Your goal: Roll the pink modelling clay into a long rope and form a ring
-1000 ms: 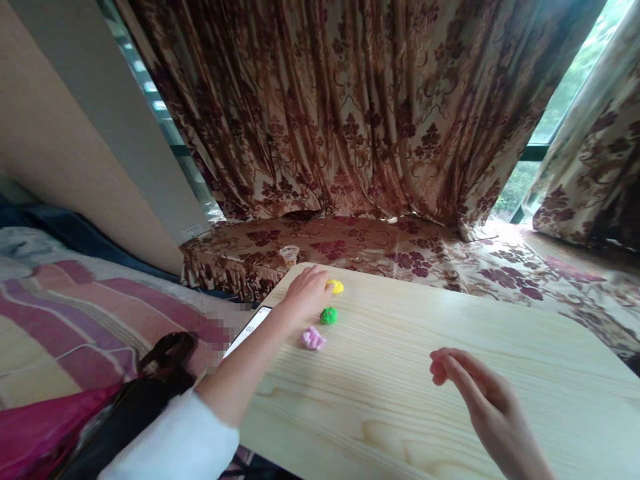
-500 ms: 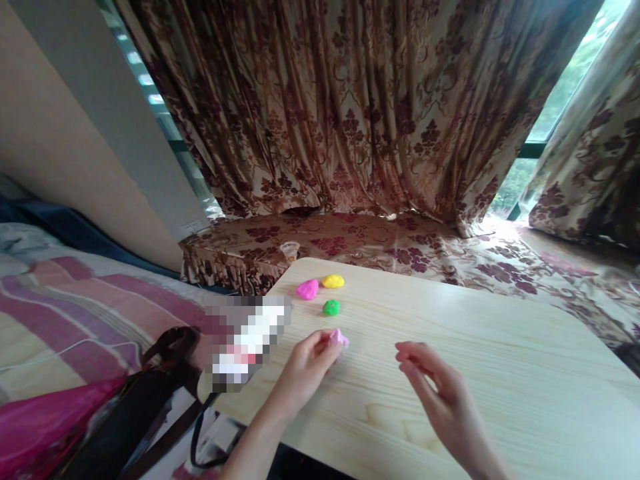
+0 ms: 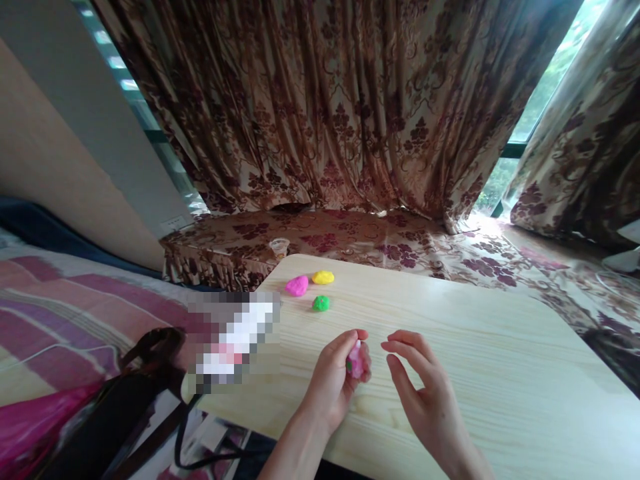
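Note:
My left hand [image 3: 331, 375] is curled around a lump of pink modelling clay [image 3: 355, 364], which shows a small green patch on its left side. The palm is turned so that the clay faces right. Close by on the right, my right hand [image 3: 424, 387] hovers over the table with thumb and fingers apart and nothing between them. Beyond my hands lie a green clay lump [image 3: 321, 303], a magenta clay lump [image 3: 297, 286] and a yellow clay lump [image 3: 323, 277], grouped near the table's far left corner.
The pale wooden table [image 3: 480, 360] spans the foreground. A blurred-out white object [image 3: 235, 343] covers its left edge, with a black cable below. A clear plastic cup [image 3: 279, 248] stands on the floral-covered ledge behind. A striped bed [image 3: 75, 300] is at left.
My left hand has moved right and turned, bringing the pink clay into its curled fingers and showing the green patch. My right hand's fingers have spread apart. The view has shifted slightly.

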Demonstrator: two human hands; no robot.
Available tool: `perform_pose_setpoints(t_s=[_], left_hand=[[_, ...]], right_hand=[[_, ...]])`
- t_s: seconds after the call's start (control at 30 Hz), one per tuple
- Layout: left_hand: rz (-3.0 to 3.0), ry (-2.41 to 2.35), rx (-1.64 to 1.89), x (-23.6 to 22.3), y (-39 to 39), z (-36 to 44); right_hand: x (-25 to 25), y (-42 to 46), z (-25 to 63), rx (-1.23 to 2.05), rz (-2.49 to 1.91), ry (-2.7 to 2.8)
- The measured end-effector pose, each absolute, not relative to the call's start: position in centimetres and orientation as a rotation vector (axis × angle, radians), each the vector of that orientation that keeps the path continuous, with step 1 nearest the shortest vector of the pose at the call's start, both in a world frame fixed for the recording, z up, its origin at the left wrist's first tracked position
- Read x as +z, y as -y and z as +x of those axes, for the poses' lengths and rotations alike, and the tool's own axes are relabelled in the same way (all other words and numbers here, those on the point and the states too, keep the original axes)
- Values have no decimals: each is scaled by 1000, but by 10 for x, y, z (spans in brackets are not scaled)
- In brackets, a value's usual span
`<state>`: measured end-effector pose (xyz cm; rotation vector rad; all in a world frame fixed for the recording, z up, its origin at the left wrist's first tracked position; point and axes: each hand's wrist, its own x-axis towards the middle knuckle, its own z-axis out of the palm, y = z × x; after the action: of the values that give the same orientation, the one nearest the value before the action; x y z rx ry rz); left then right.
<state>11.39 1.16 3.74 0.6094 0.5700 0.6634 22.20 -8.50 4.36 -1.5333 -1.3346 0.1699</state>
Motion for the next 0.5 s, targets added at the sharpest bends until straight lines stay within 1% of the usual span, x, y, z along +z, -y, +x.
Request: perform_pose_setpoints(t_s=[0.23, 0.4, 0.5], left_hand=[[521, -588, 730, 41, -18, 120], [317, -415, 564, 51, -15, 119], [307, -375, 551, 56, -9, 117]], right_hand=[[43, 84, 222, 186, -1510, 1329], [48, 85, 218, 167, -1543, 1386], [49, 85, 218, 148, -1586, 1443]])
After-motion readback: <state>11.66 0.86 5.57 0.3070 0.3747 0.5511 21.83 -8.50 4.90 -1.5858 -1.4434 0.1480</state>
